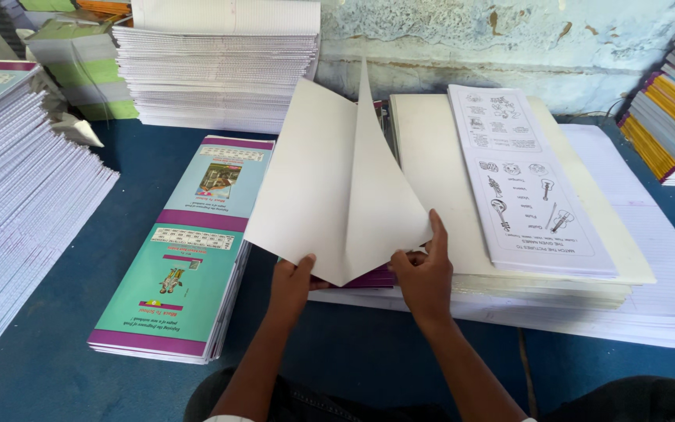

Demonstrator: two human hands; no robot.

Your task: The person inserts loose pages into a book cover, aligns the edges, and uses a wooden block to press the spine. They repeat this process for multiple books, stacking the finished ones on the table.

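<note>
Both my hands hold a large white sheet that is bent into a raised fold over a stack with purple-edged covers. My left hand pinches the sheet's near left edge. My right hand grips its near right corner, thumb on top. To the right lies a cream board stack with a narrow pile of white printed picture sheets on it. To the left lies a pile of long teal and purple printed covers.
Tall stacks of ruled white paper stand at the left and at the back. A wide ruled sheet pile sits under the boards. Colourful bound stacks are at the far right. The table is blue.
</note>
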